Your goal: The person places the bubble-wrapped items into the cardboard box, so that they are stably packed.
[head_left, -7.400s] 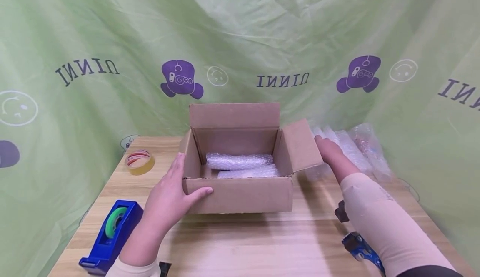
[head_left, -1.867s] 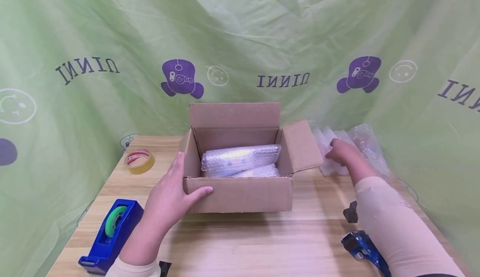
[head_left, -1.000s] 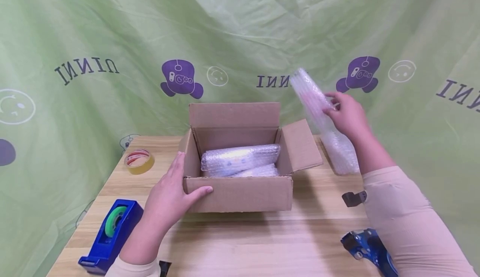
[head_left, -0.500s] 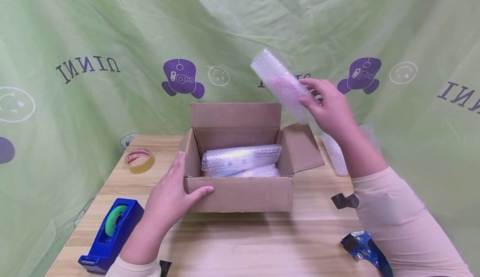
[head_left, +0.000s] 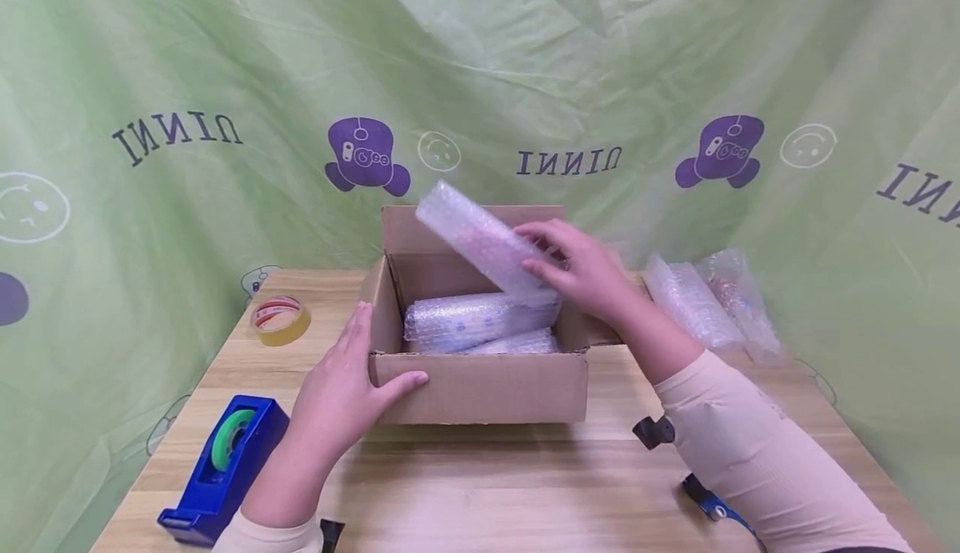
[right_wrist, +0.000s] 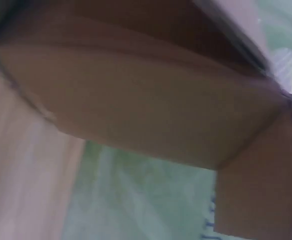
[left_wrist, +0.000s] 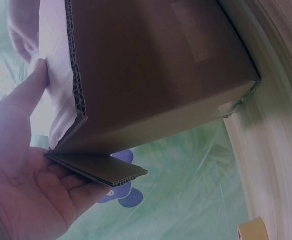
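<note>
An open cardboard box (head_left: 480,391) stands mid-table in the head view. My left hand (head_left: 337,407) grips its front left corner; in the left wrist view the thumb presses the front flap and the fingers lie under the side flap (left_wrist: 105,167). Over the box, my right hand (head_left: 581,270) holds a tilted bubble-wrapped pack (head_left: 472,232) by its right end, something pink showing through the wrap. Below it, a bubble-wrapped roll (head_left: 453,320) lies on another wrapped piece (head_left: 521,342) inside. The right wrist view is blurred and mostly shows the box's side (right_wrist: 135,100).
More bubble-wrapped packs (head_left: 693,303) lie at the back right. A roll of yellow tape (head_left: 283,324) and a blue tape dispenser (head_left: 225,474) with green tape are on the left. A blue tape gun (head_left: 712,503) is partly hidden by my right sleeve. A green curtain (head_left: 480,53) hangs behind.
A second wrapped roll has come to lie in the box. My right hand has picked up another pack from the right and carried it left and down over the box. The left hand has stayed put.
</note>
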Available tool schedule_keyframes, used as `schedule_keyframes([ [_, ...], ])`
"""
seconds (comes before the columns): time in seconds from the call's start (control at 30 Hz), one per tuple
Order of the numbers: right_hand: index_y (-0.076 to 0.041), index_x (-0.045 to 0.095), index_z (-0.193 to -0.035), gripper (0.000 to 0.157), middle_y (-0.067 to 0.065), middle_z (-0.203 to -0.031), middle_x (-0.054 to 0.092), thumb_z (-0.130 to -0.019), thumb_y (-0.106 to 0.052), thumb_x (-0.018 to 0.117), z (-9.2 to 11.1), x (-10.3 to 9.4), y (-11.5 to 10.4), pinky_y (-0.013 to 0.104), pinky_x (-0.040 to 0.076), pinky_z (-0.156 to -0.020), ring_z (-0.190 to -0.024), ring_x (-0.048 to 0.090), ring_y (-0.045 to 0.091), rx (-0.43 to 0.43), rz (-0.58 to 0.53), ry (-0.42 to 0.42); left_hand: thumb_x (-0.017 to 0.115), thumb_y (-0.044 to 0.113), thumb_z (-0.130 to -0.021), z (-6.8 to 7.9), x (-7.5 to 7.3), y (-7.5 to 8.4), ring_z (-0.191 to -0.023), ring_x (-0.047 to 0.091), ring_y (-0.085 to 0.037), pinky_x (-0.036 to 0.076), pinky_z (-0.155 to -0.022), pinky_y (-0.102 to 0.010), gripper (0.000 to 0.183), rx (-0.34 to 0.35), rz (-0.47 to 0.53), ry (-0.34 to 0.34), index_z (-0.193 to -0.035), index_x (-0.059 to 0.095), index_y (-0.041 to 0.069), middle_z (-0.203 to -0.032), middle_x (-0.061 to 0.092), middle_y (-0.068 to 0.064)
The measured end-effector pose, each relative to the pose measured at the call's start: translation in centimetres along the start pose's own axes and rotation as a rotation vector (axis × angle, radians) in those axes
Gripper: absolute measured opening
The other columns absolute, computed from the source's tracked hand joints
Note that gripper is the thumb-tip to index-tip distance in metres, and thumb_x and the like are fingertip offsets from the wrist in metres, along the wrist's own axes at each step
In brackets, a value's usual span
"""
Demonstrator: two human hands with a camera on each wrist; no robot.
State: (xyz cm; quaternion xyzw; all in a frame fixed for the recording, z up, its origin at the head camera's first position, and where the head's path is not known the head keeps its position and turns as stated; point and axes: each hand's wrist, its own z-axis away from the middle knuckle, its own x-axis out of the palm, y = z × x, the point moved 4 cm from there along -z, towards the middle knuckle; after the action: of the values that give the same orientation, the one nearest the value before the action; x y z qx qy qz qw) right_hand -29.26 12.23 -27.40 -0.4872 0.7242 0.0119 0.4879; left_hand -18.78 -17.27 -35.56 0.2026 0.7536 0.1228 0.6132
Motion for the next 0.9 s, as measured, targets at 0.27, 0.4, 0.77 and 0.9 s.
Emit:
schedule_keyframes([
  [0.27, -0.018, 0.064, -0.126, 0.036, -0.002, -0.115, 0.064, -0.091, -0.021, 0.071, 1.3, 2.4, 1.3, 0.034, 0.051, -0.087, -0.102, 0.058, 0.012, -0.060, -0.064, -0.038, 0.060, 0.078, -0.077, -0.1, 0.0, 0.1, -0.146, 0.027, -0.040, 0.034, -0.111, -0.060, 0.120, 0.002, 0.003, -0.002, -0.158, 0.009, 0.005, -0.163, 0.016, -0.017],
  [0.4, -0.018, 0.065, -0.124, 0.035, -0.002, -0.115, 0.065, -0.090, -0.020, 0.072, 1.3, 2.9, 1.2, 0.036, 0.049, -0.089, -0.103, 0.058, 0.012, -0.103, -0.046, -0.094, 0.060, 0.077, -0.077, -0.1, 0.0, 0.0, -0.145, 0.027, -0.041, 0.034, -0.111, -0.060, 0.120, -0.005, 0.000, -0.009, -0.158, 0.009, 0.005, -0.163, 0.016, -0.017],
  [0.77, -0.022, 0.066, -0.121, 0.031, -0.006, -0.116, 0.063, -0.090, -0.019, 0.069, 1.0, 4.3, 0.9, 0.037, 0.046, -0.101, -0.115, 0.055, 0.014, -0.123, 0.164, -0.350, 0.058, 0.079, -0.076, -0.1, 0.1, 0.0, -0.145, 0.028, -0.041, 0.035, -0.110, -0.061, 0.121, -0.005, -0.005, -0.006, -0.158, 0.009, 0.005, -0.163, 0.015, -0.017],
  [0.9, -0.028, 0.066, -0.120, 0.032, -0.010, -0.118, 0.063, -0.090, -0.021, 0.070, 1.2, 4.5, 0.9, 0.037, 0.048, -0.099, -0.117, 0.055, 0.013, -0.105, 0.229, -0.406, 0.058, 0.079, -0.076, -0.1, 0.0, 0.1, -0.145, 0.028, -0.041, 0.035, -0.109, -0.061, 0.121, -0.006, -0.007, -0.009, -0.158, 0.009, 0.005, -0.163, 0.016, -0.017],
])
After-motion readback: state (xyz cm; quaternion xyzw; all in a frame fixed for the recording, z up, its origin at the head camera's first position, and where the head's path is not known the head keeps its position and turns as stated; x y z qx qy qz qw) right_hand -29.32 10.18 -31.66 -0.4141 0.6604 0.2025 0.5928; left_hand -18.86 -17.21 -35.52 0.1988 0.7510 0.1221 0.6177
